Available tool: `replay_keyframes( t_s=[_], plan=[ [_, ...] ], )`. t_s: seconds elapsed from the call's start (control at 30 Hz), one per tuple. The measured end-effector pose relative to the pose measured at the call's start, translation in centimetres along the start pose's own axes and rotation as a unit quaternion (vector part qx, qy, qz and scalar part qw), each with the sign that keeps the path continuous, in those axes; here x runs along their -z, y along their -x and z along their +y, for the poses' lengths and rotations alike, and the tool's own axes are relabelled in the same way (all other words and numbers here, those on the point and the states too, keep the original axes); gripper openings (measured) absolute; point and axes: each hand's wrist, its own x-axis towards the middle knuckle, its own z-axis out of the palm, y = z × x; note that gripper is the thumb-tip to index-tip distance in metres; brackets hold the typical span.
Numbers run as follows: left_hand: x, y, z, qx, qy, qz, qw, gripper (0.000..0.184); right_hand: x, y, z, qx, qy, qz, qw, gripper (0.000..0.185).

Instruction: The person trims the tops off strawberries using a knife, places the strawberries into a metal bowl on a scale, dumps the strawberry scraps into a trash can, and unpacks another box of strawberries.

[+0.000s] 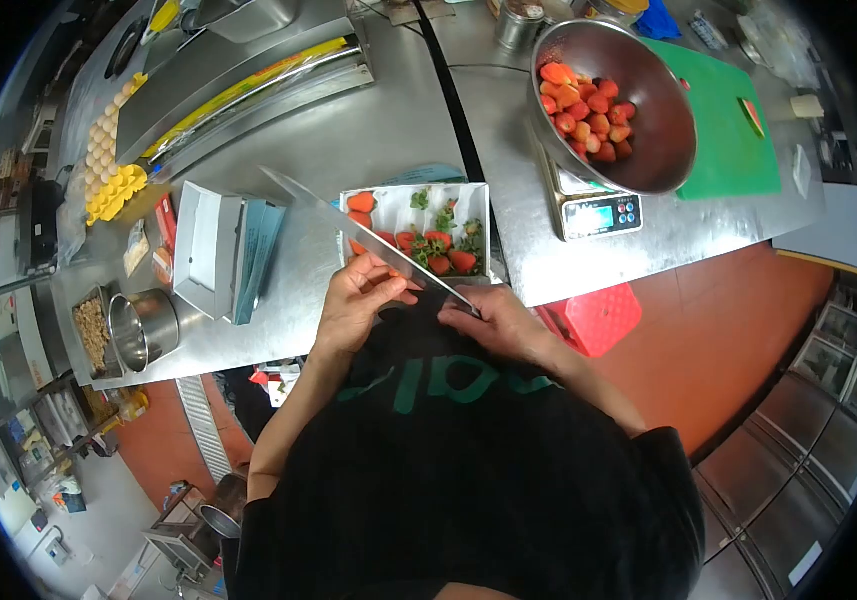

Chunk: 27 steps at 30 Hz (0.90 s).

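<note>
My right hand (493, 318) is closed round the handle of a long knife (380, 246), its blade slanting up and away to the left, over the near side of a white box (485, 230) of strawberries (462, 262). My left hand (350, 305) has its fingers curled in, pinching a red strawberry (401, 281) that they mostly hide. Beyond my right hand, a metal bowl (663, 125) sits on a scale (603, 217).

A red strawberry (399, 281) sits close to a long knife (380, 246) slanting over a white box (475, 204).
</note>
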Motion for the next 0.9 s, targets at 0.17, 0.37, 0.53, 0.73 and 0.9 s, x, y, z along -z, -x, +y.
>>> replay_keyframes(
  t_s=[0.17,0.37,0.53,0.73,0.9],
  plan=[
    [0.8,-0.2,-1.0,0.0,0.038,0.005,0.999,0.02,1.1,0.0,0.3,-0.102,-0.085,-0.057,0.989,0.018],
    [-0.1,0.6,0.3,0.032,0.066,0.01,0.997,0.029,1.3,-0.1,0.3,-0.097,-0.041,-0.028,0.994,0.021],
    [-0.1,0.3,-0.4,0.021,0.098,0.038,0.994,0.031,0.6,-0.1,0.4,0.003,0.064,0.053,0.997,0.018],
    [-1.0,0.4,-0.3,0.04,0.06,0.066,0.995,0.033,0.1,0.0,-0.2,0.065,0.109,0.061,0.99,0.015],
    [-1.1,0.8,-0.1,0.044,0.058,0.035,0.997,0.031,0.3,0.0,0.1,0.074,0.063,0.039,0.994,0.016]
  ],
)
